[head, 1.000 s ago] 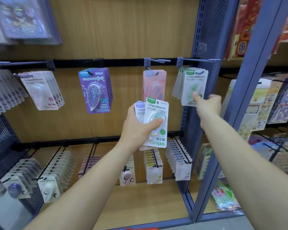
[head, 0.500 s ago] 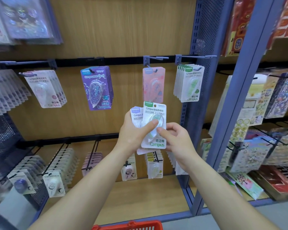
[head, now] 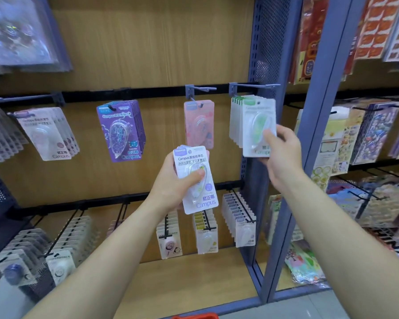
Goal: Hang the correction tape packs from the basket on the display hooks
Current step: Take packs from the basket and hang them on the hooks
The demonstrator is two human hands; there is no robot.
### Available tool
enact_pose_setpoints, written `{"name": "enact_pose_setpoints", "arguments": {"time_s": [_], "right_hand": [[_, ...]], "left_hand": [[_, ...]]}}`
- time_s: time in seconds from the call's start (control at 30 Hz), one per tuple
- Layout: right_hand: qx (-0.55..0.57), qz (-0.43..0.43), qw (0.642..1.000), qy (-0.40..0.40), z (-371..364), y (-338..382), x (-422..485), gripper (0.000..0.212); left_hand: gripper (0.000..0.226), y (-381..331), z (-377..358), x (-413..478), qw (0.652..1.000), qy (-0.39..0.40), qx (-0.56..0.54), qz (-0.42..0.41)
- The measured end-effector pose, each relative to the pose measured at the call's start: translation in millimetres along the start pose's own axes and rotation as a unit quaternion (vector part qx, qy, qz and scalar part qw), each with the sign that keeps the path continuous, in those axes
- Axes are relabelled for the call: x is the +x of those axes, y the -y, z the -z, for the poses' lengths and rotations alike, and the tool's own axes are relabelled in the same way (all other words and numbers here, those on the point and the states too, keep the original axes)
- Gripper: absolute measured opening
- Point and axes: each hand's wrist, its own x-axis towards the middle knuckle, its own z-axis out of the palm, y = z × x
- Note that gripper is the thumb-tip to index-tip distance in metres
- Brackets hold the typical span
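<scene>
My left hand (head: 171, 185) grips a small stack of correction tape packs, a purple-topped white pack (head: 197, 180) in front, held before the middle of the shelf. My right hand (head: 280, 153) pinches a green correction tape pack (head: 258, 125) and holds it up against the green-topped packs (head: 236, 120) hanging on the upper right hook (head: 255, 85). The pack's top sits just under that hook's tip. A pink pack (head: 198, 123) hangs on the neighbouring hook (head: 200, 89). The red basket's rim (head: 195, 316) shows at the bottom edge.
Purple packs (head: 120, 130) and white packs (head: 46, 134) hang on hooks to the left. A lower rail carries several rows of tape packs (head: 238, 217). A blue shelf post (head: 313, 134) stands right of my hand, with sticker sheets (head: 373, 132) beyond it.
My right hand took the green pack off the front of the stack in my left hand and lifted it up and right to the green hook. A purple-topped pack now fronts the stack.
</scene>
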Motion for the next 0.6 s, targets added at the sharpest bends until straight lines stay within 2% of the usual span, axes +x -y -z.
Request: {"name": "enact_pose_setpoints", "arguments": {"time_s": [0.13,0.6], "right_hand": [[0.013,-0.004,1.0,-0.015,0,9,22,0.027],[-0.021,0.018,0.999,-0.032,-3,4,27,0.025]], "left_hand": [[0.054,-5,-5,-1,1.0,-0.003,-0.007,-0.009],[0.054,-11,-4,-1,0.999,-0.023,-0.001,-0.034]]}}
